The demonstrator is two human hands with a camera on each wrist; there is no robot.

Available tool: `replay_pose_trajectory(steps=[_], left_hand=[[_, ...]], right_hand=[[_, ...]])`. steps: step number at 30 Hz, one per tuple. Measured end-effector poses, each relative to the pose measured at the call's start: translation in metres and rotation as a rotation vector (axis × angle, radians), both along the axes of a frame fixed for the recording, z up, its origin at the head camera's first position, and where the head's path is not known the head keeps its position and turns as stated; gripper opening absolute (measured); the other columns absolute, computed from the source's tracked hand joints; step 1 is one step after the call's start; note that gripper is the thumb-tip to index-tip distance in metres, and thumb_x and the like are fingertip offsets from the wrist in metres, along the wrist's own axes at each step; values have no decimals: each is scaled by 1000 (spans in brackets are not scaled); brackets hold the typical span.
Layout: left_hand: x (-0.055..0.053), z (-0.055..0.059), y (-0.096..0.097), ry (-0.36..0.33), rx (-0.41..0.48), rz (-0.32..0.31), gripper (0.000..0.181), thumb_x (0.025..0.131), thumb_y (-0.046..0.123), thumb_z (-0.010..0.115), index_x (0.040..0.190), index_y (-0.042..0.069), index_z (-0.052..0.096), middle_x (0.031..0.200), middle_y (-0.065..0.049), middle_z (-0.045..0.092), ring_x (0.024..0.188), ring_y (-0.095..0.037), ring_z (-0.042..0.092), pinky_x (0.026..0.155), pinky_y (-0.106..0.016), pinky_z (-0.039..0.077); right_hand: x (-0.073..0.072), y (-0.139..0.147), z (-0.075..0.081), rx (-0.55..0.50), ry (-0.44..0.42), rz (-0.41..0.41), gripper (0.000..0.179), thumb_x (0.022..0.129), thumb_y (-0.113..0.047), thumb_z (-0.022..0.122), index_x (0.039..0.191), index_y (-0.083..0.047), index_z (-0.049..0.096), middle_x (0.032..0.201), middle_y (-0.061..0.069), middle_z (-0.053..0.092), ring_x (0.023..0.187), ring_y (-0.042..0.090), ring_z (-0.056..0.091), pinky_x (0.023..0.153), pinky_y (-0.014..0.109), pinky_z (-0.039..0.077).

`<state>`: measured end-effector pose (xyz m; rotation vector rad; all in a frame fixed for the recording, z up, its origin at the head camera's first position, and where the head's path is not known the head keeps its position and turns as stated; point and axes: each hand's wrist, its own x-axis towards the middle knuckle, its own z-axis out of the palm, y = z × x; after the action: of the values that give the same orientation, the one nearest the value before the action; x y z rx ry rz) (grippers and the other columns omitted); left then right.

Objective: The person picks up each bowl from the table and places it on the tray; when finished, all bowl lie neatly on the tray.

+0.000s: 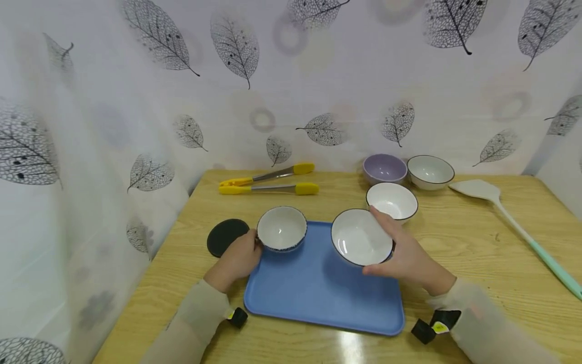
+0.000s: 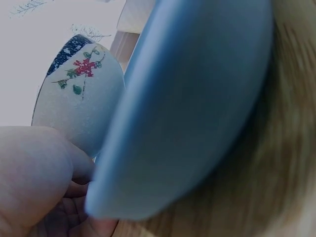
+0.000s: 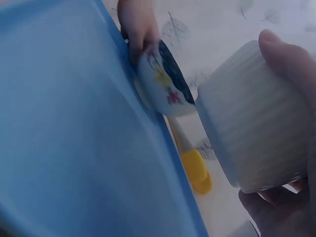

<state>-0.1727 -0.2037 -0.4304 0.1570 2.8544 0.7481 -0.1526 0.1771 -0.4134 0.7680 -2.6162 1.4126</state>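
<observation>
My left hand (image 1: 238, 257) grips the left side of a white bowl with a speckled dark rim (image 1: 282, 228), over the far left corner of a blue tray (image 1: 318, 303). Red flowers and green leaves decorate the outside of this bowl in the left wrist view. My right hand (image 1: 402, 253) holds a second white bowl (image 1: 360, 237) tilted above the right part of the tray, its inside facing the head camera. Thumb and fingers span its right side. In the right wrist view that bowl shows a ribbed outer wall (image 3: 256, 118). The left fingertips are partly hidden.
Behind the right hand stand a white bowl (image 1: 392, 201), a purple bowl (image 1: 385, 169) and a pale dark-rimmed bowl (image 1: 430, 172). Yellow-ended tongs (image 1: 277, 189) lie at the back. A black disc (image 1: 226, 236) is left of the tray; a green-handled spatula (image 1: 518, 227) lies right.
</observation>
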Motion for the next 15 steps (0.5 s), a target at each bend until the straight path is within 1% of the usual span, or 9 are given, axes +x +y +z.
replay_pose_trajectory(steps=[1,3,5,8,10,12,15], left_hand=[[0,0,0,-2,0,-1,43,105,18,45,140,-7,47,132,-23,60,121,-34,59,99,-51,48],[-1,1,1,-5,-4,-2,43,105,19,45,140,-7,47,132,-23,60,121,-34,59,99,-51,48],[-2,2,2,-9,-6,-4,42,105,18,45,139,-7,47,133,-23,59,121,-34,59,99,-51,48],[-2,3,3,-11,-13,-2,43,105,19,45,140,-7,46,132,-23,60,121,-33,59,98,-51,49],[-2,3,3,-11,-11,2,43,106,19,45,140,-6,46,133,-22,60,121,-33,59,99,-51,48],[-2,3,2,-10,-5,4,44,106,19,45,141,-6,45,133,-22,59,121,-33,59,99,-51,48],[1,2,1,-18,-2,2,44,106,20,44,141,-6,45,133,-22,59,119,-32,60,99,-51,48]], right_hand=[[2,-4,-1,-3,-23,9,132,56,-22,99,162,-27,21,162,12,30,144,36,30,113,36,28],[6,-11,-2,-15,-65,22,130,57,-24,100,161,-29,22,161,9,30,144,35,30,112,40,30],[10,-19,-4,-36,-94,40,128,58,-25,99,161,-26,23,161,7,30,144,33,31,111,37,32],[14,-29,-7,-38,-86,72,125,58,-30,99,160,-23,27,157,5,37,138,28,38,107,35,36],[14,-35,-9,-32,-64,107,124,58,-32,99,159,-18,29,156,5,39,138,30,39,107,48,37],[14,-40,-10,-20,-43,143,123,58,-35,98,159,-17,31,154,4,41,137,31,40,104,61,35],[15,-49,-13,-10,-23,187,120,58,-37,97,157,-12,33,152,5,45,136,31,43,105,63,35]])
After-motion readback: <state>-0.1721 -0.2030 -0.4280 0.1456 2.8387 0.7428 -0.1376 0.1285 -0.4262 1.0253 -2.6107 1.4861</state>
